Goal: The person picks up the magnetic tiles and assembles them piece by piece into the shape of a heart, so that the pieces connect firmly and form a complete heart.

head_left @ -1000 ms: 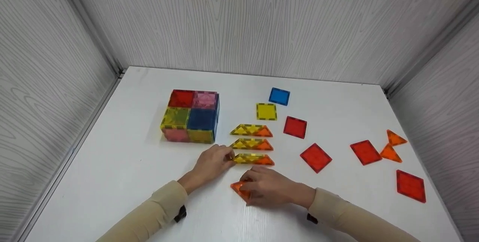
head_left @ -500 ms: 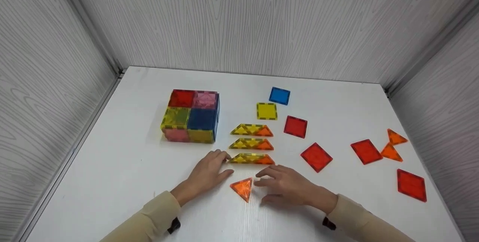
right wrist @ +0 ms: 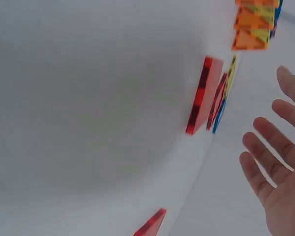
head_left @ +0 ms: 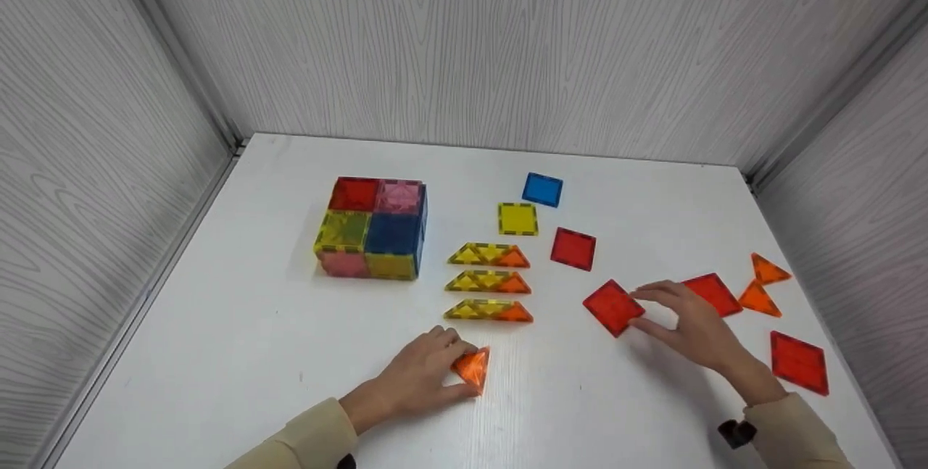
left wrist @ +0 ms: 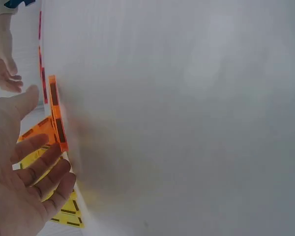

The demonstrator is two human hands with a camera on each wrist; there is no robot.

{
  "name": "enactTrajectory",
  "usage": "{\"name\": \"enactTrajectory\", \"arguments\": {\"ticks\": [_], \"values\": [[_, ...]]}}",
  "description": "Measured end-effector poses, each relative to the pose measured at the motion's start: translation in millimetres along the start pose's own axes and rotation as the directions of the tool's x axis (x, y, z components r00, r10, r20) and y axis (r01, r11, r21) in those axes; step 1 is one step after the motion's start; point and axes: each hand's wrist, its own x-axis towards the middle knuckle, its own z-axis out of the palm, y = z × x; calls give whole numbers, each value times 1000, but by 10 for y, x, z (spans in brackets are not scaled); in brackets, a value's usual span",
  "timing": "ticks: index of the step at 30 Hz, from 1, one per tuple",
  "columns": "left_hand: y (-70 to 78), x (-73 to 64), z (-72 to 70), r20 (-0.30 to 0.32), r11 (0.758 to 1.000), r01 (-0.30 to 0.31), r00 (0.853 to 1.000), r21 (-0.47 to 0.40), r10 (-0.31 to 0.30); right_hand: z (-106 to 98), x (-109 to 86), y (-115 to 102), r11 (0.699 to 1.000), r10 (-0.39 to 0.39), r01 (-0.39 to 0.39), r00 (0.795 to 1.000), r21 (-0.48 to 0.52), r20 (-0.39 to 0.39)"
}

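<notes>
In the head view my left hand (head_left: 420,375) is at an orange triangle tile (head_left: 475,369), its forefinger over the tile's upper left edge and its thumb by the lower corner. The left wrist view shows the fingers loosely bent and the thumb spread away from the tile. Over to the right, my right hand (head_left: 689,324) hovers with thumb and fingers spread about the right corner of a red square tile (head_left: 612,307). It holds nothing in the right wrist view. Three rows of yellow and orange triangles (head_left: 487,310) lie between the hands and the back.
A multicoloured box of joined tiles (head_left: 373,226) stands at the left. Behind the rows lie a yellow square (head_left: 518,219), a blue square (head_left: 542,189) and a red square (head_left: 573,248). Further red squares (head_left: 798,362) and two orange triangles (head_left: 759,299) are at the right.
My right hand let go of the orange triangle and moved right to the red square. My left hand left the nearest row and came down to the triangle.
</notes>
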Motion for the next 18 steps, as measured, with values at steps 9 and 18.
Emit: {"name": "enactTrajectory", "arguments": {"ticks": [9,18], "values": [[33,82,55,48,998,-4,999,60,1,-363,-278,804,958,282,-282,959,52,13],[46,105,65,57,998,-4,998,70,0,-541,-575,1388,911,403,-402,915,88,12]]}}
